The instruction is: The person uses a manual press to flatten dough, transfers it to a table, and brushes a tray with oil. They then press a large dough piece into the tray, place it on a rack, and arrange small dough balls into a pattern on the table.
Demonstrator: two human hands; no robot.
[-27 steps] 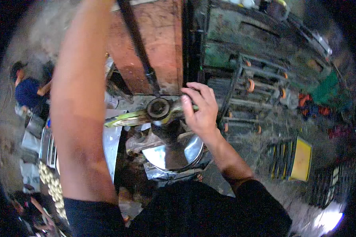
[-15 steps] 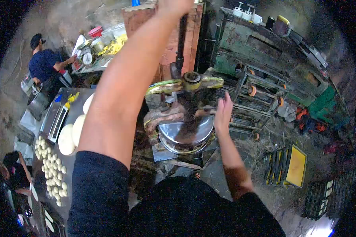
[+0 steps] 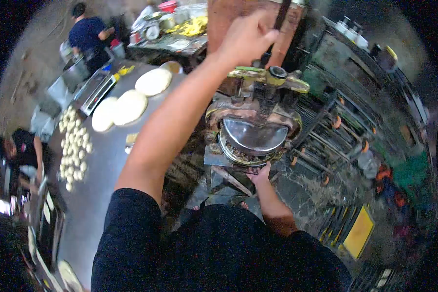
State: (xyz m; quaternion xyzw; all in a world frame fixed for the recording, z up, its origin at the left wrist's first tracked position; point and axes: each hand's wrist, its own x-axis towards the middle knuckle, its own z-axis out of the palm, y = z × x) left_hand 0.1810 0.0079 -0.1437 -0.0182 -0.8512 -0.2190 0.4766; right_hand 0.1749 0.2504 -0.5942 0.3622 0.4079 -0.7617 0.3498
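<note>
A worn dough press [image 3: 255, 114] with a shiny round metal head [image 3: 254, 135] stands in front of me. My left hand [image 3: 250, 39] is raised above it, closed around the dark upright lever [image 3: 281, 17]. Low at the front, my right hand [image 3: 261, 174] has its fingers against the rim [image 3: 233, 155] of the press's round base. The undersides of those fingers are hidden. Large flat dough rounds [image 3: 130, 107] lie on the metal table [image 3: 100, 194] to my left, beside several small dough balls [image 3: 74, 151].
A scale [image 3: 98, 92] rests on the table's far edge. At upper left a person [image 3: 86, 36] stands near a cluttered worktable [image 3: 168, 53]; another person [image 3: 28, 151] is at lower left. Wheeled metal racks [image 3: 336, 126] and a yellow tray [image 3: 359, 232] are on the right.
My view has swung left, bringing more of the table into sight. My left hand has come down with the lever. The right hand has moved from beside the metal head to the base's front rim.
</note>
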